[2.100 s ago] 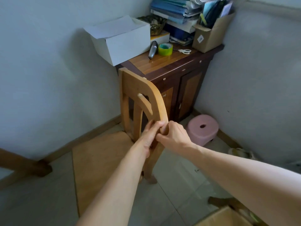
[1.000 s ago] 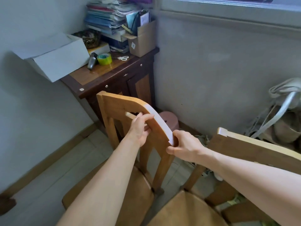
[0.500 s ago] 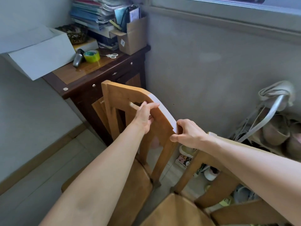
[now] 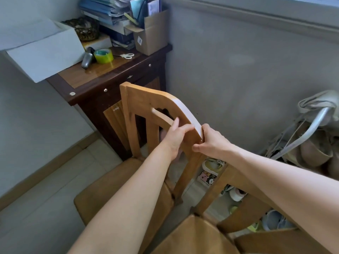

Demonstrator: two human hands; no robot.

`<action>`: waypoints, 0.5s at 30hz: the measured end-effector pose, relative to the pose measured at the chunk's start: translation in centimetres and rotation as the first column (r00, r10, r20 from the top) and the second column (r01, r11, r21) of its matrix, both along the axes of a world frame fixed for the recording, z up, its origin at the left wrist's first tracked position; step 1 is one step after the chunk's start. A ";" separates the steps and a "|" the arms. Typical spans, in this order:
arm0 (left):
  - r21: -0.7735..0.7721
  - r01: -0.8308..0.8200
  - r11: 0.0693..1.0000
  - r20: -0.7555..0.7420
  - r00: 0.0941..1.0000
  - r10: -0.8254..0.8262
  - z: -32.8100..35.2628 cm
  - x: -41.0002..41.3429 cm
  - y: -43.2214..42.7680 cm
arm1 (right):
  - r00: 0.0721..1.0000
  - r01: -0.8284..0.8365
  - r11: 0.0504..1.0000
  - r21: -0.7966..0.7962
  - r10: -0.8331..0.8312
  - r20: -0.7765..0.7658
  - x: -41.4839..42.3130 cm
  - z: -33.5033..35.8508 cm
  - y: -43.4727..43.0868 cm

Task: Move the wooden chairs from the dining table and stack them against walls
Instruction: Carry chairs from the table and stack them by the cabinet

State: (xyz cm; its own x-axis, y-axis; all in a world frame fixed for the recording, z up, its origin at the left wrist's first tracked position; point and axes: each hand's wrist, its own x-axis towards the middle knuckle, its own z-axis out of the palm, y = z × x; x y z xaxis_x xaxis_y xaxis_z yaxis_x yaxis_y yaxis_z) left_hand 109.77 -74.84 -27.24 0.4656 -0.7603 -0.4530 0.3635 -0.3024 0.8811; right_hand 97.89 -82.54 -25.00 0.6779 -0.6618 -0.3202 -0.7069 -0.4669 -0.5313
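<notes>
A light wooden chair (image 4: 143, 105) with a slatted back and curved top rail stands in the room's corner, its back toward the dark cabinet (image 4: 102, 85). My left hand (image 4: 176, 136) grips the near end of its top rail from the left. My right hand (image 4: 211, 142) holds the rail's right end, thumb under it. A second wooden chair (image 4: 198, 233) stands just right of it and nearer me, partly under my right forearm.
The cabinet carries a white box (image 4: 45, 52), a tape roll (image 4: 103, 55), scissors (image 4: 127, 55), a cardboard box (image 4: 152, 37) and stacked books. Shoes (image 4: 211, 167) and bags (image 4: 315, 149) lie along the right wall. Tiled floor (image 4: 55, 180) lies at left.
The chair has gone from the left wall toward the corner beside the cabinet, next to the second chair. Both hands kept their hold and now sit close together on the rail.
</notes>
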 end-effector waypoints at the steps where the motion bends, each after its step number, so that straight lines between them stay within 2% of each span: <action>1: -0.001 0.011 1.000 -0.016 1.000 -0.011 -0.3 -0.5 0.4 | 0.999 -0.020 0.999 -0.041 0.019 -0.026 0.0 0.0 -0.1; 6: -0.032 0.030 0.999 -0.099 0.995 -0.033 -2.1 -2.9 2.0 | 0.995 -0.083 0.994 -0.071 0.079 -0.067 -0.2 0.4 -0.5; 11: 0.102 -0.020 0.995 -0.154 0.987 0.036 -4.0 -4.7 3.2 | 0.989 -0.113 0.974 -0.195 0.092 -0.113 -0.1 0.5 -0.4; 15: 0.114 -0.058 0.992 -0.212 0.974 0.081 -4.3 -4.5 2.9 | 0.993 -0.103 0.972 -0.211 0.087 -0.082 -0.2 0.0 -0.6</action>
State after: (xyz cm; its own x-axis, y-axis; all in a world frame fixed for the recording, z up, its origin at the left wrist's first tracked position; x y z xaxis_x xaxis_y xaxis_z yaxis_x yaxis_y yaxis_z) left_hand 105.26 -71.96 -31.58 0.3980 -0.6715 -0.6251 0.5653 -0.3572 0.7436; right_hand 97.71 -83.14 -25.00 0.7212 -0.6542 -0.2278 -0.6866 -0.6314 -0.3605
